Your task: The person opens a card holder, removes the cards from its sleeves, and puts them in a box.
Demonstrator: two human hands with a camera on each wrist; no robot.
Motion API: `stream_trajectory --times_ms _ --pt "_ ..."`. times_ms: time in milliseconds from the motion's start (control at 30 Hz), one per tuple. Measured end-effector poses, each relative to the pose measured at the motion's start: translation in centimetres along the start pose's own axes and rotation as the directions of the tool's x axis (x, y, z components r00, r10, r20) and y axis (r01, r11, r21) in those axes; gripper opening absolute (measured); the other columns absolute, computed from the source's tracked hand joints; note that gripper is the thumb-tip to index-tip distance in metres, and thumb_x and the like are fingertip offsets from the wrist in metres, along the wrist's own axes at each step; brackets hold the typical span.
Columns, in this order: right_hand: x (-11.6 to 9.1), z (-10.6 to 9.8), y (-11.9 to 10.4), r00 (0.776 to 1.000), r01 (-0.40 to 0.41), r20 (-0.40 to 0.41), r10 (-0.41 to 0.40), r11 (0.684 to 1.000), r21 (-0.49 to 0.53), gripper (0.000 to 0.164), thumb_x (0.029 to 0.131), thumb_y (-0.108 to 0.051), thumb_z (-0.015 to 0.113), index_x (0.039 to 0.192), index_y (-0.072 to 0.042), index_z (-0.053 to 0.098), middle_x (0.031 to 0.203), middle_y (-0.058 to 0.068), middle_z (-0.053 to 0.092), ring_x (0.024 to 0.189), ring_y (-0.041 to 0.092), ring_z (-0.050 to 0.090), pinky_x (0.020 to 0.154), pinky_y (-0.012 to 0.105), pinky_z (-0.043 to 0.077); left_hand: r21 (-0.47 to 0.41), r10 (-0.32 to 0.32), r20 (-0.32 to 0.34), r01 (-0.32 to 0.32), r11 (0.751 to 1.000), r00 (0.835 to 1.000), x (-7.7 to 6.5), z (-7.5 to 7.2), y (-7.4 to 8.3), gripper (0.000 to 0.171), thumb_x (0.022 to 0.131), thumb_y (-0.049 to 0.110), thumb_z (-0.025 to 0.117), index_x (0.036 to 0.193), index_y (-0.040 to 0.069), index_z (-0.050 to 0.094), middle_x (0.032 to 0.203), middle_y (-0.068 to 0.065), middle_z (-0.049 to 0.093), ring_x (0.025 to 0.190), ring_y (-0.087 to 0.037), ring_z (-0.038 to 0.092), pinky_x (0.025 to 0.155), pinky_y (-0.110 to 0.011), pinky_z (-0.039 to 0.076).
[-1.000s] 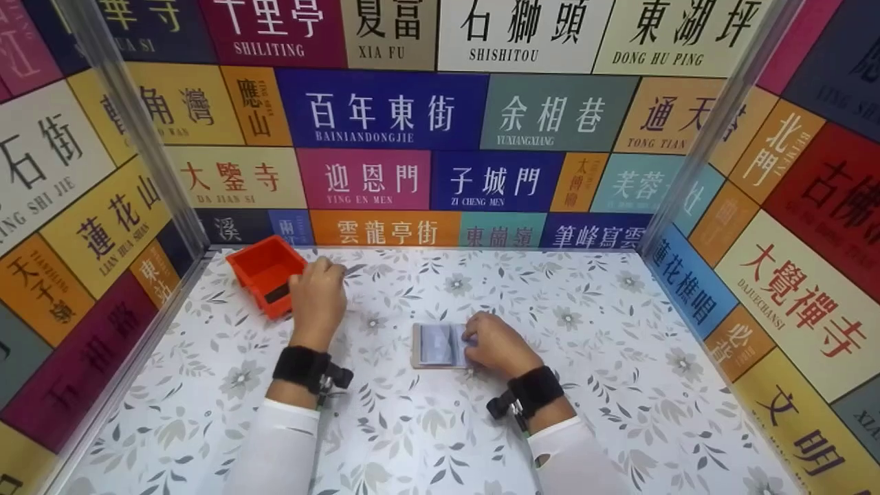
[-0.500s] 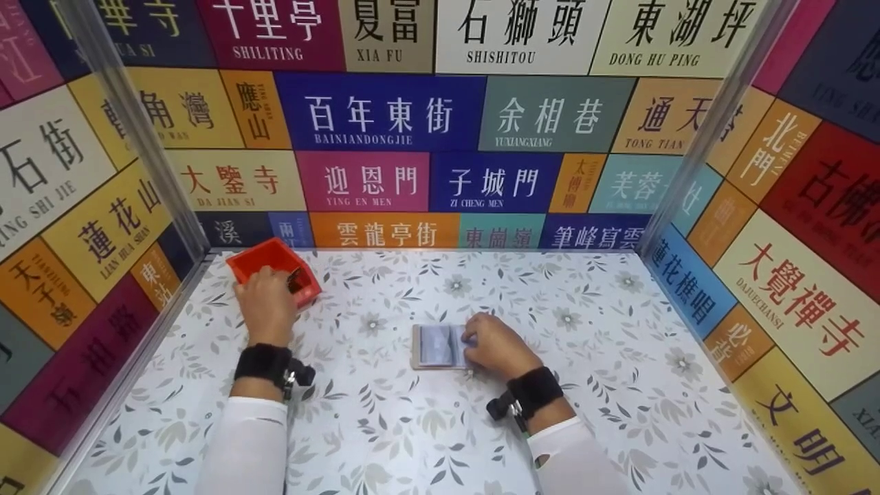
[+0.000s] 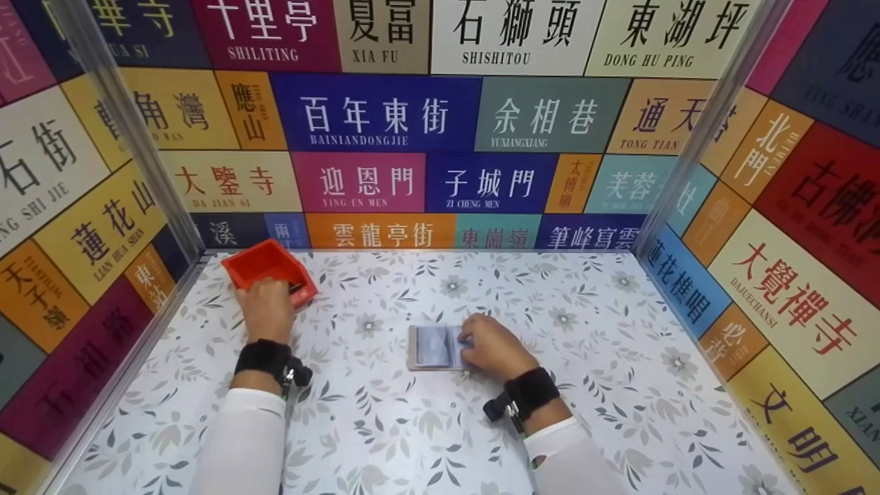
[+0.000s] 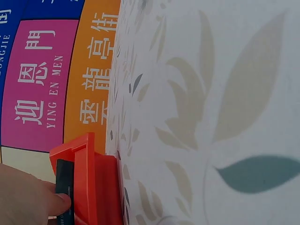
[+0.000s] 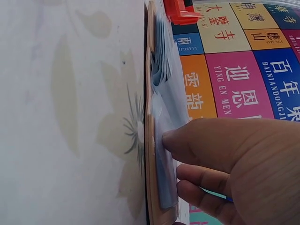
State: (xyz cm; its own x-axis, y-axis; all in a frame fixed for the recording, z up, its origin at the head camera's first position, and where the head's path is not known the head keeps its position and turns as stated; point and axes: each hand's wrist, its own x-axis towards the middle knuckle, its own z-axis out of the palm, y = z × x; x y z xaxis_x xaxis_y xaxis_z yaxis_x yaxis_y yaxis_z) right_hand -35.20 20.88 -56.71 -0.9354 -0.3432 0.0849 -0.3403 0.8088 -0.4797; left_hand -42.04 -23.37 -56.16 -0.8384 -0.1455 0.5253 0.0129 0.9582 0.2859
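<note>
- The left hand [image 3: 267,302] reaches into the near side of a red plastic bin [image 3: 265,260], its thumb and fingers pinching a dark card [image 4: 65,177] with small pale print, as the left wrist view shows.
- The dark card stands on edge at the mouth of the bin; in the head view the hand covers most of it.
- The right hand [image 3: 496,344] grasps the right side of an open card holder [image 3: 432,345]: its thumb presses on the clear sleeves [image 5: 165,173], with other fingers at their far edge.
- The card holder lies flat on the table, right of the bin and well apart from it; its tan cover [image 5: 152,176] shows beneath the sleeves, several of which curl up near the middle.
- A black strap with a small camera circles each wrist, and white sleeves cover both forearms.
- The tabletop [image 3: 385,426] is white with grey and beige leaves and flowers.
- Colourful sign panels [image 3: 388,113] with Chinese characters and romanised names, among them BAINIANDONGJIE and SHISHITOU, line the walls behind and on both sides.
- The bin sits near the table's back left corner.
</note>
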Motion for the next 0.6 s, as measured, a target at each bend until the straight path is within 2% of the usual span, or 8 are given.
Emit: stream_trajectory --times_ms 167,333,433,500,600 --pt "0.1 0.1 -0.1 1.0 -0.006 -0.002 0.006 1.0 0.005 0.028 0.088 -0.008 0.08 0.115 -0.005 0.086 0.135 0.01 0.074 0.134 0.035 0.07 0.12 0.049 0.056 -0.007 0.027 -0.009 -0.027 1.0 1.0 -0.3 0.4 -0.1 0.018 0.095 -0.009 0.062 0.094 -0.01 0.08 0.093 -0.037 0.078 0.095 -0.061 0.075 0.126 -0.085 0.026" --pt "0.1 0.0 -0.1 1.0 -0.018 -0.001 0.018 1.0 0.003 0.028 0.087 -0.008 0.081 0.115 -0.006 0.086 0.136 0.01 0.074 0.135 0.035 0.069 0.121 0.049 0.055 -0.008 0.032 0.037 -0.032 0.999 0.999 -0.5 0.4 0.1 0.011 0.093 -0.004 0.069 0.091 -0.008 0.079 0.087 -0.035 0.078 0.096 -0.064 0.075 0.13 -0.088 0.015" --pt "0.1 0.0 -0.1 1.0 -0.021 0.003 0.021 1.0 0.001 0.028 0.087 -0.009 0.081 0.115 -0.007 0.086 0.136 0.01 0.073 0.135 0.035 0.069 0.121 0.049 0.055 0.013 0.034 0.057 -0.035 0.999 0.998 -0.5 0.3 0.5 0.011 0.096 -0.001 0.071 0.096 -0.009 0.079 0.093 -0.035 0.079 0.099 -0.061 0.074 0.126 -0.08 0.029" --pt "0.1 0.0 -0.1 1.0 -0.021 0.006 0.021 1.0 0.0 0.028 0.087 -0.008 0.081 0.115 -0.007 0.086 0.136 0.01 0.073 0.135 0.035 0.069 0.121 0.05 0.055 0.02 0.053 0.059 -0.054 0.998 0.997 -0.4 0.3 0.9 0.016 0.1 0.003 0.071 0.102 -0.01 0.079 0.099 -0.034 0.079 0.101 -0.058 0.072 0.114 -0.072 0.04" --pt "0.1 0.1 -0.1 1.0 -0.02 0.007 0.02 1.0 0.003 0.028 0.088 -0.008 0.081 0.115 -0.007 0.086 0.136 0.01 0.073 0.136 0.036 0.069 0.122 0.05 0.055 0.002 0.119 0.054 -0.119 0.993 0.991 -0.4 0.2 1.6 0.02 0.104 0.008 0.07 0.107 -0.009 0.08 0.105 -0.031 0.077 0.105 -0.052 0.067 0.095 -0.063 0.045"
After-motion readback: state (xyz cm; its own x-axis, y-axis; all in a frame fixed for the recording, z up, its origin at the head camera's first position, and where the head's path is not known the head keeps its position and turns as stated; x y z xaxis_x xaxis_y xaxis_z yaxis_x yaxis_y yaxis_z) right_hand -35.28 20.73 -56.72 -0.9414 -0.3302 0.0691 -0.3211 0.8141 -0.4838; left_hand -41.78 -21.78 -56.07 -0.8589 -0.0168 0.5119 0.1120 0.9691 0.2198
